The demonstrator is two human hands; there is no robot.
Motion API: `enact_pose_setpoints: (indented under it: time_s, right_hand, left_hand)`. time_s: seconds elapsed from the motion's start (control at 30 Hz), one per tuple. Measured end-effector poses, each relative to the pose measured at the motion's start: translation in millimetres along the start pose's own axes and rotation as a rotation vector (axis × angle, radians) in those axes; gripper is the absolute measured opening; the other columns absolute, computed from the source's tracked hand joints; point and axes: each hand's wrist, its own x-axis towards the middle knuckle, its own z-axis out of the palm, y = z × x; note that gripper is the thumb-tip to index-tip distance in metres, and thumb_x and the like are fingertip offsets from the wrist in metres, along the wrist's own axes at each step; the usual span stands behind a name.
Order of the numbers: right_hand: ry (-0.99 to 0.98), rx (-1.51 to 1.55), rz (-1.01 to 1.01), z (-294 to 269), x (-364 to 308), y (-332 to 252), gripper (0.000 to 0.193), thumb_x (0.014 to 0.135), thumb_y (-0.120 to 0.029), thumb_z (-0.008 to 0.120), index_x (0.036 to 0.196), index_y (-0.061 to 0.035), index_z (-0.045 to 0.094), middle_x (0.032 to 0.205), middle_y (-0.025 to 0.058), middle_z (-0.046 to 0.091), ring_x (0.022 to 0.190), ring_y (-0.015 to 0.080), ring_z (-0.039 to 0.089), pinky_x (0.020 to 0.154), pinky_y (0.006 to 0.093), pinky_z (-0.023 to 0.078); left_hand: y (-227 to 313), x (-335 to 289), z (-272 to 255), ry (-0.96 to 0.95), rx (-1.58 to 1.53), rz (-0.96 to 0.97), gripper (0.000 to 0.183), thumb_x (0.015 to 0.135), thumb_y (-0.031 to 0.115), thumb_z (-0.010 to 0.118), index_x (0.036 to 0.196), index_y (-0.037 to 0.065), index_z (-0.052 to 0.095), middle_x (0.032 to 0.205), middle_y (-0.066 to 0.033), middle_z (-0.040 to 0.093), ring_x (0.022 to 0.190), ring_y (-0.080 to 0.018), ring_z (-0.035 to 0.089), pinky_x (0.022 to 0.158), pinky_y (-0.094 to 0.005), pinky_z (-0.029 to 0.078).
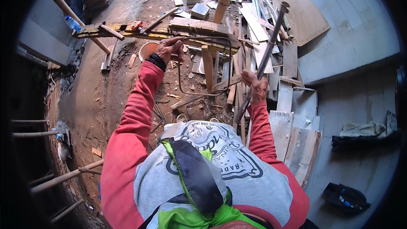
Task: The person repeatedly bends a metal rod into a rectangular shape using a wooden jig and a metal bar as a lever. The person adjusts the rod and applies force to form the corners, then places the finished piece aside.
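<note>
My left hand is closed on the upper left corner of a metal rod bent into a rectangular frame. The frame hangs in front of a narrow wooden beam bench, its top side passing across the bench's edge. My right hand grips a long dark metal bar with a forked head. The bar slants up and away to the right, its lower end near my right side. Lying on the bench are a short rod-like tool, a small orange object and a long-handled tool.
Scrap boards lie piled to the right, beside a pale wall. Concrete blocks rest on the dirt floor beyond the bench. A bucket stands under it. Wooden poles jut in at left; a bottle is by the bench's left end.
</note>
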Motion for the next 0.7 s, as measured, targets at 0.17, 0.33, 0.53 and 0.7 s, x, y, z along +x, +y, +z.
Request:
enact_pose_setpoints:
  time_s: [0.17, 0.33, 0.53, 0.7]
  right_hand:
    - [-0.118, 0.079, 0.104, 35.2, 4.2, -14.9, 0.025, 0.092, -0.021, 0.069, 0.099, -0.0003, 0.058, 0.096, 0.0145, 0.070, 0.084, 0.0225, 0.072, 0.071, 0.0319, 0.061]
    - [-0.163, -0.021, 0.214, 72.4, -4.4, -43.2, 0.022, 0.092, -0.021, 0.068, 0.094, -0.0042, 0.055, 0.078, 0.0085, 0.065, 0.060, 0.0161, 0.065, 0.050, 0.0297, 0.056]
    - [-0.061, 0.022, 0.190, 88.9, 1.8, -34.6, 0.019, 0.091, -0.018, 0.068, 0.093, -0.0053, 0.054, 0.071, 0.0047, 0.060, 0.048, 0.0115, 0.056, 0.037, 0.0261, 0.045]
    - [0.064, 0.057, 0.122, 85.0, 6.6, -22.2, 0.020, 0.091, -0.019, 0.067, 0.093, -0.0049, 0.054, 0.069, 0.0037, 0.056, 0.048, 0.0121, 0.055, 0.038, 0.0267, 0.044]
  left_hand:
    - [-1.0, 21.4, 4.0, -0.081, -0.058, -0.065, 0.037, 0.096, 0.030, 0.063, 0.124, 0.006, 0.061, 0.081, -0.0011, 0.061, 0.068, -0.0135, 0.064, 0.062, -0.0375, 0.062]
    - [-2.3, 40.6, -2.9, -0.074, -0.156, -0.067, 0.037, 0.098, 0.027, 0.061, 0.130, 0.010, 0.058, 0.093, -0.0035, 0.067, 0.070, -0.0145, 0.066, 0.063, -0.0361, 0.061]
    - [-17.0, 28.3, -9.3, -0.065, -0.325, 0.001, 0.045, 0.100, 0.030, 0.055, 0.136, 0.004, 0.049, 0.124, -0.0173, 0.063, 0.107, -0.0280, 0.066, 0.091, -0.0401, 0.058]
    - [-81.0, -5.7, -17.1, -0.125, -0.431, -0.176, 0.047, 0.099, 0.038, 0.055, 0.130, 0.002, 0.052, 0.128, -0.0168, 0.061, 0.108, -0.0299, 0.066, 0.092, -0.0417, 0.057]
